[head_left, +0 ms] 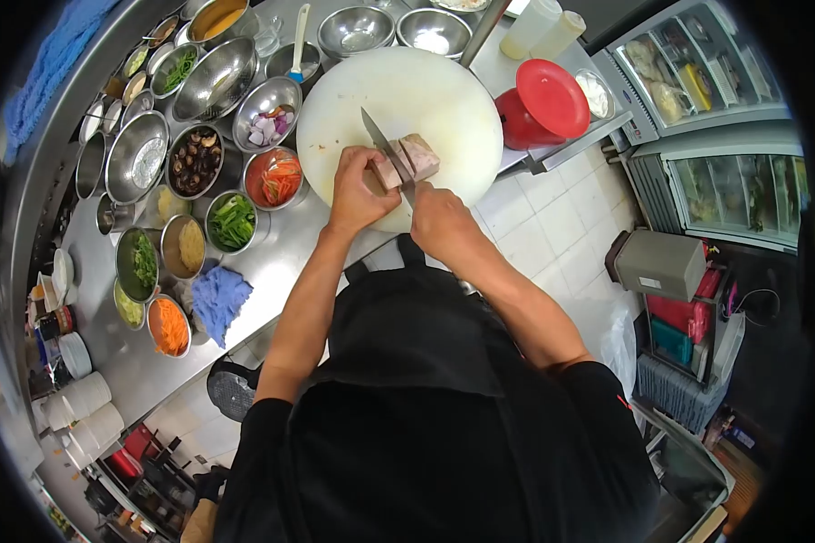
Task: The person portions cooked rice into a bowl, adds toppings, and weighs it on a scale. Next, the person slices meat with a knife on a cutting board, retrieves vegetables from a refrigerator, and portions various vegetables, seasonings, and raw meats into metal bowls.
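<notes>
Firmly, the right hand clamped its grip on the knife, tip toward eleven o'clock; the left hand seemingly clasped the pale block, just six-o'clock of the cutting board's centre. Safe slicing called for tucked fingertips.

Left of your left hand you have a steel bowl of orange strips, with cut greens just beyond; a blue cloth lies near the greens, back from that hand. Ahead and right of your right hand stands a red container.
</notes>
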### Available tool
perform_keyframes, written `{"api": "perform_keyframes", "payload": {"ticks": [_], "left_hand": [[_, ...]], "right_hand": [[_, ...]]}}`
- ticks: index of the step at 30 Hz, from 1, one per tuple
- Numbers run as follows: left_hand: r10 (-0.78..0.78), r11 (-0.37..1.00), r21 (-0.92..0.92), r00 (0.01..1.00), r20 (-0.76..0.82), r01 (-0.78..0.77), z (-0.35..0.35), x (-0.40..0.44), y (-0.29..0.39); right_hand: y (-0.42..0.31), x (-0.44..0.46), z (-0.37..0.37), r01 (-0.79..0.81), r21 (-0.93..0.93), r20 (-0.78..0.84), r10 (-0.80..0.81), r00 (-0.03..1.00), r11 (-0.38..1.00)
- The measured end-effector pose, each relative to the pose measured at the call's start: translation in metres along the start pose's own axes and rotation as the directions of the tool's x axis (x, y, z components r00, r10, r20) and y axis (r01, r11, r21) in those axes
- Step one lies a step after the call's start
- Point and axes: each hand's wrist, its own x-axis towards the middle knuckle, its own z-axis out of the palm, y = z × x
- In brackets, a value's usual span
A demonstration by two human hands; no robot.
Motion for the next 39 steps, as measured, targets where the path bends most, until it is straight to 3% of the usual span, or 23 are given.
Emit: {"api": "perform_keyframes", "payload": {"ticks": [4,8,15,18,21,27,30,33,39], "left_hand": [[0.008,1.0,0.022,1.0,0.018,-0.008,0.001,0.0,-0.007],[0.053,0.996,0.074,0.998,0.026,-0.055,0.007,0.008,0.014],[0.035,0.993,0.113,0.995,0.093,-0.046,0.021,0.023,0.024],[0.005,0.994,0.104,0.995,0.103,-0.015,0.025,0.023,0.023],[0.057,0.99,0.127,0.993,0.1,-0.069,0.028,0.025,0.022],[0.078,0.986,0.144,0.996,0.048,-0.084,0.035,0.022,0.018],[0.078,0.984,0.156,0.995,0.056,-0.086,0.034,0.022,0.021],[0.083,0.981,0.166,0.993,0.082,-0.096,0.034,0.022,0.021],[0.087,0.989,0.108,0.992,0.096,-0.097,0.031,0.029,0.011]], "right_hand": [[0.0,-0.009,-0.017,0.084,0.031,-0.199,-0.077,0.977,0.996],[0.029,-0.004,-0.026,0.184,0.056,-0.464,-0.138,0.875,0.981],[0.037,0.0,-0.009,0.254,0.105,-0.56,-0.154,0.814,0.962],[0.036,0.006,0.0,0.194,0.071,-0.515,-0.13,0.847,0.978],[0.05,0.012,0.01,0.085,0.045,-0.322,-0.066,0.944,0.995],[0.051,0.017,0.002,0.143,0.049,-0.278,-0.124,0.953,0.988],[0.044,-0.01,-0.026,-0.053,0.017,-0.018,0.054,0.998,0.998],[0.035,-0.018,-0.045,-0.084,0.015,0.081,0.083,0.993,0.996],[0.035,0.025,-0.042,0.036,0.0,0.054,-0.036,0.998,0.999]]}}
